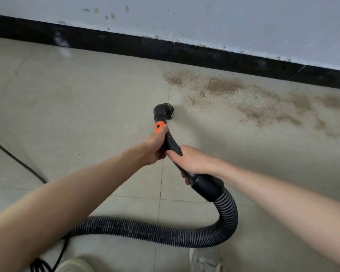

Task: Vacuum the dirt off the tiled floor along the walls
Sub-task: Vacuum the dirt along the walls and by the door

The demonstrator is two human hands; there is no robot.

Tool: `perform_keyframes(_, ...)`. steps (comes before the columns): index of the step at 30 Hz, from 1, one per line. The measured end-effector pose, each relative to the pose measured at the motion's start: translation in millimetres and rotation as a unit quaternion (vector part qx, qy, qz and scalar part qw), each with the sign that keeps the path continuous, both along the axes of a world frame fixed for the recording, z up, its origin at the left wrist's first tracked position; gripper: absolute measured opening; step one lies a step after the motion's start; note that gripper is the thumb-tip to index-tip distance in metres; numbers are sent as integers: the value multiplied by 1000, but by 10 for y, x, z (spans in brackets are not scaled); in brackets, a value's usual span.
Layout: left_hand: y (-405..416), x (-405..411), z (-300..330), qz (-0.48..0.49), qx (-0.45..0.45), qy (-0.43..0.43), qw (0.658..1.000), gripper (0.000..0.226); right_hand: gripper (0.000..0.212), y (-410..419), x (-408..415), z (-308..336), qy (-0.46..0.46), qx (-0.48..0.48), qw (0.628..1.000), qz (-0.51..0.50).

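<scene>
Your left hand (pixel 155 147) curls round the black vacuum handle (pixel 170 142) just below its orange band (pixel 159 127); your right hand (pixel 190 160) grips the same curved handle lower down, above the ribbed hose (pixel 227 211). The round nozzle (pixel 165 111) meets the pale tiled floor (pixel 77 107). Brown, gritty dirt (pixel 243 99) spreads to its right, along the black skirting (pixel 214 55).

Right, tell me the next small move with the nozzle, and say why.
Probably sweep the nozzle right and toward the skirting. The brown dirt lies just right of it along the wall, untouched, while the tile to the left looks clean. Left hand and right hand both grip the black wand.
</scene>
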State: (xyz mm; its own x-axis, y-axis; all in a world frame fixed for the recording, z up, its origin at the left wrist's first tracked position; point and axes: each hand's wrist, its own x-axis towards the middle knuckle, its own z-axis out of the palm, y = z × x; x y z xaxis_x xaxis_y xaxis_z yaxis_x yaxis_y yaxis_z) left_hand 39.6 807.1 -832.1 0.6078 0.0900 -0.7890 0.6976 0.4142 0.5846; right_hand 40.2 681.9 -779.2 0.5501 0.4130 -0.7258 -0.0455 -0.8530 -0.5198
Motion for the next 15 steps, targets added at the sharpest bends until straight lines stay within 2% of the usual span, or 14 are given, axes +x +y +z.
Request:
perform_keyframes(4,116,210,-52,53,24,-19,998,33,41,120,185,-65,-6,23,1000,-8)
perform_keyframes(8,191,437,-88,78,6,-30,997,36,44,41,307,-135,-104,1,994,40)
perform_keyframes(11,297,638,-171,97,9,-38,995,45,41,-67,352,-227,-149,-17,988,28)
perform_keyframes(15,335,857,-241,98,23,-40,994,50,37,-147,387,-333,-198,15,980,-15)
